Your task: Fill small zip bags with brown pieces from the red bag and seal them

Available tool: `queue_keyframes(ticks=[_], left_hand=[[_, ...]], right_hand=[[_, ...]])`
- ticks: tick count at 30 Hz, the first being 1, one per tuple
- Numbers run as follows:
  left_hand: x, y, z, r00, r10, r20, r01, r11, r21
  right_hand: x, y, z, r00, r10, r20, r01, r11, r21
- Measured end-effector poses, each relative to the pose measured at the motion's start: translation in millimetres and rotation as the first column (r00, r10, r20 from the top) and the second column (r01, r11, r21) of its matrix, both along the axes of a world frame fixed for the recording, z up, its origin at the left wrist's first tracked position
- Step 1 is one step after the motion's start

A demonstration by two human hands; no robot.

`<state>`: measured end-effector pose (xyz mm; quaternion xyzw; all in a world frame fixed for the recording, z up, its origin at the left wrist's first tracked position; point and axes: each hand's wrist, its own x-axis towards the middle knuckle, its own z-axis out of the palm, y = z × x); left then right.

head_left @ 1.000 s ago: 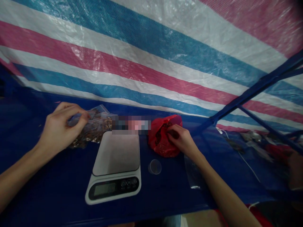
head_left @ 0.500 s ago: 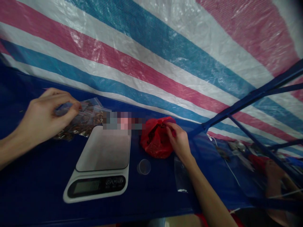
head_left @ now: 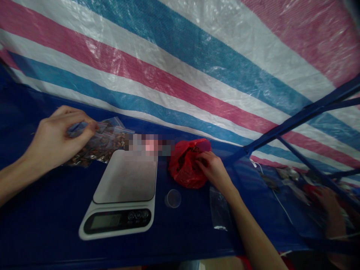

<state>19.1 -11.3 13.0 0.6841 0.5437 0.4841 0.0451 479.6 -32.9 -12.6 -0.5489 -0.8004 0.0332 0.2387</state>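
Note:
On the left, my left hand [head_left: 60,135] is closed in a pinch on a clear zip-lock bag [head_left: 75,129], above a pile of similar small bags [head_left: 97,152] with brown pieces inside. My right hand [head_left: 215,168] reaches into the mouth of an open red plastic bag [head_left: 185,176], which has dark small pieces in it. Its fingertips are curled together; what they pinch, if anything, cannot be made out. Between my hands sits a white kitchen scale [head_left: 126,180] with a bare platform; the display is too dim to read.
A small clear cup [head_left: 173,198] stands right of the scale. Under my right forearm lies a flat clear zip-lock bag [head_left: 219,212]. Blue metal bars [head_left: 270,137] rise at the right, with another person's hand [head_left: 323,197] beyond. A striped tarp [head_left: 168,78] hangs behind.
My right fingers have moved down from the red bag's upper rim, deeper into its opening. My left hand keeps its pinch. The whole view has shifted slightly.

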Motion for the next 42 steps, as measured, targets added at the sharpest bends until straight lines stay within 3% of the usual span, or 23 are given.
queue_keyframes(ticks=[7, 10, 17, 20, 22, 26, 31, 35, 38, 42], left_hand=[[-1, 0, -3.3, 1.0, -0.014, -0.02, 0.013, 1.0, -0.011], [-3, 3, -7.9, 0.999, -0.011, -0.051, 0.011, 1.0, 0.008], [-11, 11, -16.2, 0.992, 0.017, -0.128, -0.008, 0.998, 0.07], [-10, 9, -14.9, 0.99, 0.016, -0.14, -0.004, 0.996, 0.085], [-8, 7, -12.4, 0.99, 0.004, -0.142, 0.008, 0.996, 0.085], [-3, 3, -8.4, 0.982, -0.081, -0.169, 0.087, 0.996, 0.029], [-7, 9, -17.2, 0.932, -0.19, -0.309, 0.172, 0.981, -0.087], [-15, 18, -34.1, 0.855, -0.253, -0.453, 0.149, 0.956, -0.252], [-18, 20, -41.2, 0.819, -0.293, -0.494, 0.153, 0.941, -0.303], [-16, 19, -37.8, 0.784, -0.348, -0.514, 0.219, 0.93, -0.296]], right_hand=[[-3, 4, 10, 0.928, -0.098, -0.359, 0.138, 0.987, 0.087], [0, 4, 9, 0.95, -0.063, -0.306, 0.086, 0.994, 0.064], [1, 3, 4, 0.996, 0.091, 0.019, -0.089, 0.994, -0.062], [1, 4, 5, 0.994, 0.092, -0.058, -0.092, 0.996, -0.007], [1, 6, 5, 0.984, 0.04, -0.175, -0.028, 0.997, 0.076], [-1, 11, 0, 0.93, -0.074, -0.359, 0.134, 0.98, 0.147], [-5, 10, -3, 0.968, -0.099, -0.229, 0.115, 0.992, 0.056], [-3, 4, 4, 0.969, -0.143, -0.201, 0.164, 0.982, 0.09], [-1, -2, 14, 0.94, -0.114, -0.322, 0.151, 0.984, 0.092], [5, -8, 27, 0.796, -0.09, -0.598, 0.023, 0.993, -0.118]])
